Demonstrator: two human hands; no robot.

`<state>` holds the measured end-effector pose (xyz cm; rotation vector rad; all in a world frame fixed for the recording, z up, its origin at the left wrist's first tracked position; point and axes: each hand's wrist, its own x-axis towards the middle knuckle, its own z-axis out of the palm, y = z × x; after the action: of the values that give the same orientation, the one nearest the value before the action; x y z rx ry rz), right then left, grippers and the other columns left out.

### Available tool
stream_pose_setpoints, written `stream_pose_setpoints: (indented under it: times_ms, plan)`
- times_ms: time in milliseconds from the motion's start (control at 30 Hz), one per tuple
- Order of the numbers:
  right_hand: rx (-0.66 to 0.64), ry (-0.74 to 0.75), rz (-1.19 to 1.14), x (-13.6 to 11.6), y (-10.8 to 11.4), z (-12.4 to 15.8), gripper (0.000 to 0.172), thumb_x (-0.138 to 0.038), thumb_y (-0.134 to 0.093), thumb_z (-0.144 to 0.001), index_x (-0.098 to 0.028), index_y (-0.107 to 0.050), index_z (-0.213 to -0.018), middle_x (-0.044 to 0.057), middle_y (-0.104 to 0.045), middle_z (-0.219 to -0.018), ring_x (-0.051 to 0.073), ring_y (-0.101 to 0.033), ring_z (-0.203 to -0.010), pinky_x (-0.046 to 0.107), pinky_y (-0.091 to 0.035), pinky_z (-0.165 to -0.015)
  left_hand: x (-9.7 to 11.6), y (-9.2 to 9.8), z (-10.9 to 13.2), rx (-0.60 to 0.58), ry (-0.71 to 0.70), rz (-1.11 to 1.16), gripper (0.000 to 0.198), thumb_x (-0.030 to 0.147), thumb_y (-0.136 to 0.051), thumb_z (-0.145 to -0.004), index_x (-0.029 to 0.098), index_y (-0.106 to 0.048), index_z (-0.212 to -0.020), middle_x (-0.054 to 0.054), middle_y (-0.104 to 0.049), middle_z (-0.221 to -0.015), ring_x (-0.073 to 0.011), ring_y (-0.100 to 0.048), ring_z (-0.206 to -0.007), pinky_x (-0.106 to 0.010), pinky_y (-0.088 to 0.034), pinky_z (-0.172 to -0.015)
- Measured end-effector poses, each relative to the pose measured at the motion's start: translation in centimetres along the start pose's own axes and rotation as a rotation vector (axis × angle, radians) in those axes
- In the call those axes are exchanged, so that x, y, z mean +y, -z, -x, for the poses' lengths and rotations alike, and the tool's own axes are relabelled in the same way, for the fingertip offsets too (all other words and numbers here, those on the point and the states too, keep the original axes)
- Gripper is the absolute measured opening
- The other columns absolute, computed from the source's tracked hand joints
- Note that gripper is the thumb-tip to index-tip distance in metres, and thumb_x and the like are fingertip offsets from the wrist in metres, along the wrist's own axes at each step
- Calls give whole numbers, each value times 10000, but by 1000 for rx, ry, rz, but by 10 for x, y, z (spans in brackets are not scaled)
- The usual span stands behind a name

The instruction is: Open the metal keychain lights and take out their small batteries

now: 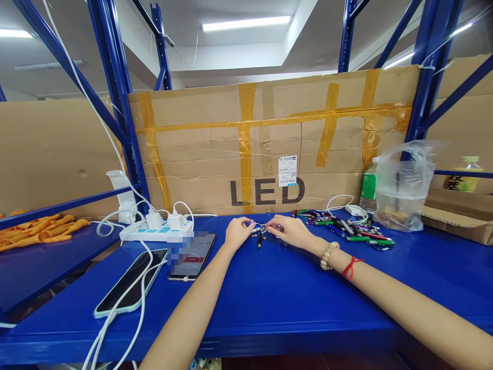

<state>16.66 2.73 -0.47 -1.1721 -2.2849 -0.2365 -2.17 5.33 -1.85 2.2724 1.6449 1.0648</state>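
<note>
Ideally, from afar, I'd pinch lightly and level, since my left hand and right hand seem closed on a thin silvery metal piece between them, a short black cylinder just this side of the grip.

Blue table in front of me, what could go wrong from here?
The white cables cross the phone and hang over the table's front edge; a snag might drag it. Small pieces by the left hand and right hand could scatter if bumped. The right hand might also nudge the nearby pile of pens.
</note>
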Motion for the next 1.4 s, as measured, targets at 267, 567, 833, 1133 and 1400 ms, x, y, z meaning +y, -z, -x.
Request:
stream_pose_setpoints:
  times_ms: [267,567,833,1133,1400]
  plan:
    - [-39,-16,-1,-2,0,1,252,-353,-400,-841,-243,-621,-895,6,-619,-823,110,-559,-660,205,-314,-509,-25,11,-6,247,210,-194,290,350,-388,-825,238,-621,-956,-61,-639,-919,-239,-472,-925,-366,-360,-791]
    - [-25,34,-23,-6,-8,0,262,-373,-410,-834,-249,-620,-928,15,-601,-816,127,-556,-719,214,-363,-555,-24,-3,-5,142,216,-396,322,255,-302,-854,213,-597,-978,-108,-581,-978,-246,-445,-954,-383,-335,-797]
    - [-84,219,-108,-10,-6,-1,388,-527,-520,-729,-253,-612,-987,38,-564,-964,178,-509,-903,288,-384,-776,4,5,1,168,-220,-356,197,342,-435,-802,201,-561,-855,-56,-527,-913,-206,-442,-925,-353,-320,-823]
    - [71,-33,34,27,-2,-2,302,-345,-359,-867,-201,-620,-911,53,-591,-883,166,-529,-867,277,-394,-765,17,-4,9,76,-265,-365,197,321,-394,-820,185,-532,-784,-53,-536,-863,-201,-458,-885,-348,-323,-800]
    - [77,-233,184,47,1,-2,249,-199,-396,-825,-200,-616,-943,55,-605,-943,179,-540,-915,275,-408,-766,2,8,3,190,100,-430,223,175,-332,-822,175,-521,-940,-92,-541,-989,-235,-442,-980,-373,-323,-825]
